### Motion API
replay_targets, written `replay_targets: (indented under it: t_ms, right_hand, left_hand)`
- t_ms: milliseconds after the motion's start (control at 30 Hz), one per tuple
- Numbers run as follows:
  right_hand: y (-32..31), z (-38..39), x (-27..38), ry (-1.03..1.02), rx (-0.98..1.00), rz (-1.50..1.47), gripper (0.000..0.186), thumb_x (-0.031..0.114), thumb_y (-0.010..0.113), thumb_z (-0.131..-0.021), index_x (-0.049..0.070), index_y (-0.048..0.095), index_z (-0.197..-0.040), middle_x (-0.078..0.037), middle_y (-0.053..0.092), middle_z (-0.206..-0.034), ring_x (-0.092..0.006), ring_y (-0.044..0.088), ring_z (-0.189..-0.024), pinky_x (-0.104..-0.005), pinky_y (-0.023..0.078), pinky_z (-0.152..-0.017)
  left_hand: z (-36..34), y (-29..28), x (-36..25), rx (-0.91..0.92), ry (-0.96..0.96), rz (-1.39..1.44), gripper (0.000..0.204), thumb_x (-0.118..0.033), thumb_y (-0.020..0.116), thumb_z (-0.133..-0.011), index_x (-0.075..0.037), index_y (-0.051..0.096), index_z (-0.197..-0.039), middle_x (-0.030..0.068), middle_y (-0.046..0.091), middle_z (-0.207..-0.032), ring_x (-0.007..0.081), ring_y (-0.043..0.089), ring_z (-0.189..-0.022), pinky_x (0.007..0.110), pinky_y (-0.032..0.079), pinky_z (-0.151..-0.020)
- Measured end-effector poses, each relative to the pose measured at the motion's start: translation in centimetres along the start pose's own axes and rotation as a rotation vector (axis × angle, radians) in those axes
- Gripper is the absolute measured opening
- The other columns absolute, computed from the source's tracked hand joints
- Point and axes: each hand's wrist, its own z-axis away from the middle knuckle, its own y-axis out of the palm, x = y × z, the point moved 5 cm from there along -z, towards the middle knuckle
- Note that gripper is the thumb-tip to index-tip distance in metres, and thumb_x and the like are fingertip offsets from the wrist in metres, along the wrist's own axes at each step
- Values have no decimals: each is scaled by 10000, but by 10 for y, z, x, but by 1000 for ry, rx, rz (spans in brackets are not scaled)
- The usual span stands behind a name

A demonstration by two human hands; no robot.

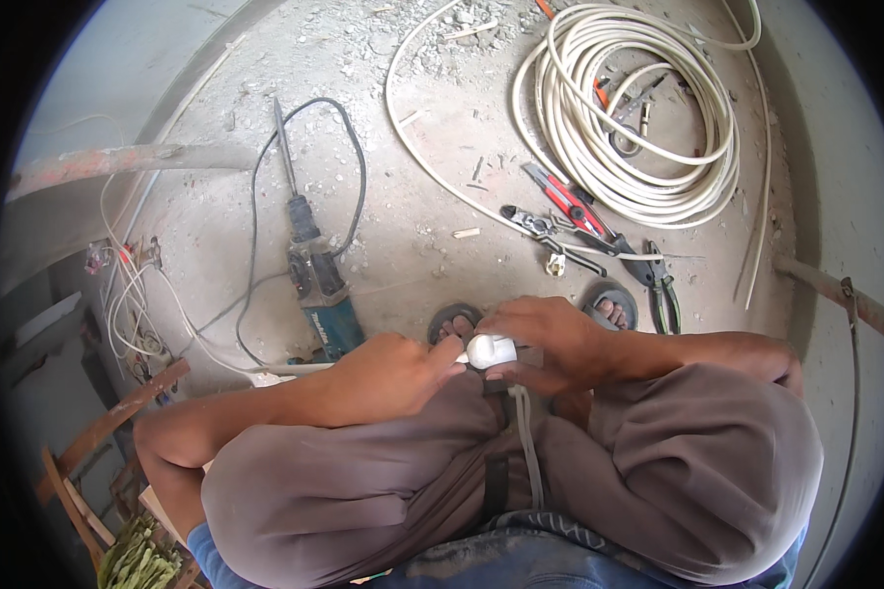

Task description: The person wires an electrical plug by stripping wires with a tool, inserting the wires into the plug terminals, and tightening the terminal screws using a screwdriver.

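Between my knees, my two hands meet around a small white plastic piece (pixel 485 352) with a rounded end and a boxy body. My right hand (pixel 550 339) grips it from the right, thumb below and fingers above. My left hand (pixel 393 368) is pinched at its left side on the white cable (pixel 462 358), whose tip shows at my fingertips. The cable (pixel 300 369) comes out on the far side of my left hand and runs left along the floor. My palms hide how cable and piece meet.
A large coil of cream cable (pixel 570 128) lies at the far right. Pliers (pixel 665 294), a red utility knife (pixel 560 196), a wire stripper (pixel 535 221) and a small metal-and-white fitting (pixel 556 263) lie before it. A teal demolition hammer (pixel 329 314) rests at left, near loose wires (pixel 133 304).
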Motion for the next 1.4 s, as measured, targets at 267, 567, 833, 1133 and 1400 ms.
replay_targets:
  t_ms: [267,567,833,1133,1400]
  right_hand:
    - [25,25,-12,844,257,-1156,445,414,669,-977,-10,685,-1109,-103,703,-926,-163,675,-849,-319,529,-782]
    - [-11,13,-14,727,259,-892,471,450,511,-1054,16,675,-1134,-120,690,-952,-201,675,-895,-315,522,-810]
    - [-36,-5,32,-390,-54,743,486,306,703,-856,-21,630,-1208,-91,602,-936,-253,601,-860,-395,478,-832]
    - [-22,-5,23,-140,-146,195,449,211,765,-834,-44,623,-1175,-149,621,-934,-317,618,-861,-415,491,-817]
    - [1,12,0,627,278,-1056,432,375,629,-1006,-20,633,-1181,-118,685,-971,-211,654,-867,-347,508,-802]
  left_hand:
    - [-9,0,-11,78,141,-264,258,-262,544,-1020,-12,505,-973,127,598,-616,320,647,-510,442,501,-455]
    - [-14,-23,-5,-180,42,-105,196,-215,561,-1012,-27,536,-964,152,577,-612,349,629,-541,444,478,-472]
    - [-1,-27,6,-62,-44,328,199,-205,568,-1018,-10,537,-1002,217,547,-587,435,569,-531,493,404,-488]
    - [-3,-28,-9,-120,51,-182,252,-251,587,-1012,-8,539,-969,148,601,-589,322,619,-489,417,480,-441]
    - [-9,-27,-20,-47,160,-446,270,-292,584,-1007,-35,541,-938,85,597,-642,245,631,-493,372,490,-435]
